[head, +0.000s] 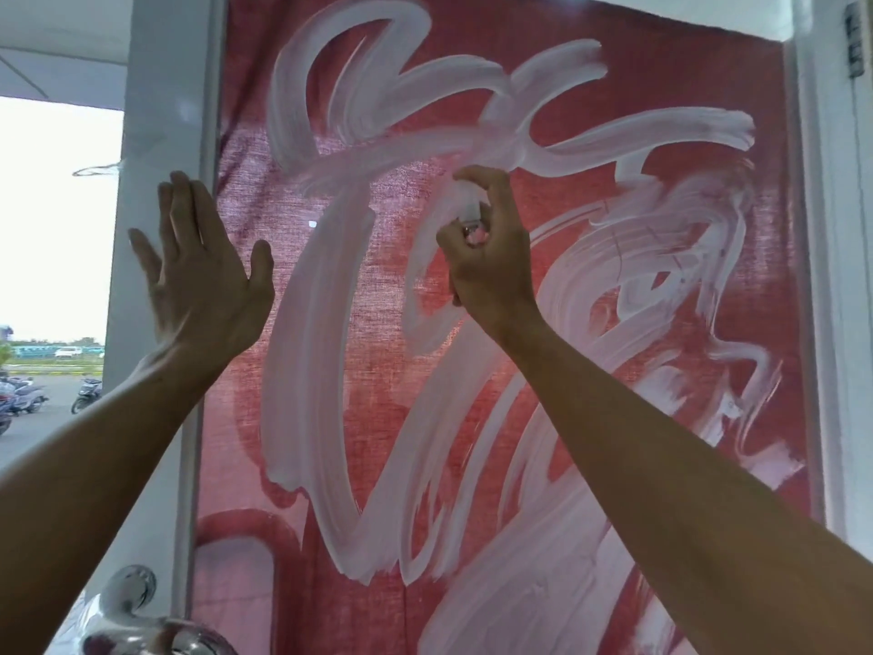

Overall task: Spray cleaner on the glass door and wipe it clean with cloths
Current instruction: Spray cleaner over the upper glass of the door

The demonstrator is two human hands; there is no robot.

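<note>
The glass door [378,442] fills the view, with a red curtain behind the pane. Broad white foam streaks [307,361] loop across the glass. My right hand [491,257] grips a small spray can [472,215] at the middle of the pane. Its index finger curls over the white nozzle, which points at the glass. My left hand [203,267] is flat with straight fingers against the door's left frame edge. No cloth is in view.
The white door frame [156,229] runs down the left side. A chrome door handle [137,621] sits at the bottom left. Beyond the frame on the left is a street with parked motorbikes [28,394]. A white wall and hinge [852,40] stand at the right.
</note>
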